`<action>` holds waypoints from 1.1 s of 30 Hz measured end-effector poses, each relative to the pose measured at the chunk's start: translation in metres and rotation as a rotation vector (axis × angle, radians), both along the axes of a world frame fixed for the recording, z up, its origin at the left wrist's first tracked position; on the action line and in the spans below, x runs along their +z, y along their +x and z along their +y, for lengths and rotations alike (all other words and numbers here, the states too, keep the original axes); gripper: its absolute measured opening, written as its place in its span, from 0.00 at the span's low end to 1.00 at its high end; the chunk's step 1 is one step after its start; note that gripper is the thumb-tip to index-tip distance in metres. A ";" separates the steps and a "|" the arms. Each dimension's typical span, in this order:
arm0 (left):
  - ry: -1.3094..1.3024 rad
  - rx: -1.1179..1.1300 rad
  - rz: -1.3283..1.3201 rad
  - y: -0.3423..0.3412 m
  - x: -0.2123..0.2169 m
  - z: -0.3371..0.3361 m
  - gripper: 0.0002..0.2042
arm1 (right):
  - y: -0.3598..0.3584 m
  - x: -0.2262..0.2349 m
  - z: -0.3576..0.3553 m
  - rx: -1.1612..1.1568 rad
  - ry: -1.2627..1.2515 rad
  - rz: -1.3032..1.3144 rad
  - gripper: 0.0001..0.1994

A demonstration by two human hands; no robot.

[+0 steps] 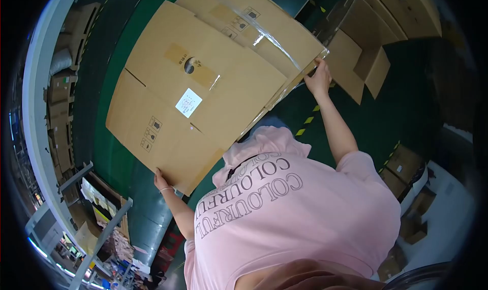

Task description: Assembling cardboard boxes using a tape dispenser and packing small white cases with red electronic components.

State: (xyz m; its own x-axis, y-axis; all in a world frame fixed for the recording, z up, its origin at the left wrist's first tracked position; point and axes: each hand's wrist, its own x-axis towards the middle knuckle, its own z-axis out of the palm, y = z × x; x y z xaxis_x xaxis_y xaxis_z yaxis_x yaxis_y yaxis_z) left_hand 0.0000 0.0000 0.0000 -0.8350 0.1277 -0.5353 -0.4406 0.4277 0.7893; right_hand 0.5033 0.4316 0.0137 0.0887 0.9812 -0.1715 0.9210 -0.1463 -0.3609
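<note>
A large flattened cardboard box (152, 86) lies at a slant in front of me, with a white label, a round hole and printed symbols. Beneath it and toward the far side shows another flattened carton (284, 33), crossed by shiny clear tape or film. My left hand (161, 180) grips the near left edge of the upper box, its fingers partly hidden behind the board. At the right end, my right hand (319, 80) is closed on the edge of the lower carton, close to its taped corner.
An open cardboard box (363, 61) stands on the green floor to the right. Yellow-and-black floor marking (308, 120) runs beside me. Cartons on shelving (61, 122) line the left, behind a pale curved beam (31, 86). More brown boxes (404, 163) sit at the lower right.
</note>
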 end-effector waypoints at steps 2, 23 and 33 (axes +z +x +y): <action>-0.102 0.043 0.073 -0.003 0.003 0.016 0.23 | -0.001 -0.009 -0.001 -0.060 0.141 0.048 0.33; 0.238 -1.482 1.293 0.209 0.113 0.355 0.28 | 0.000 0.042 -0.042 0.046 -0.710 1.591 0.15; 0.620 -2.572 1.093 0.256 0.139 0.436 0.16 | -0.012 0.076 -0.088 0.104 -0.485 1.346 0.15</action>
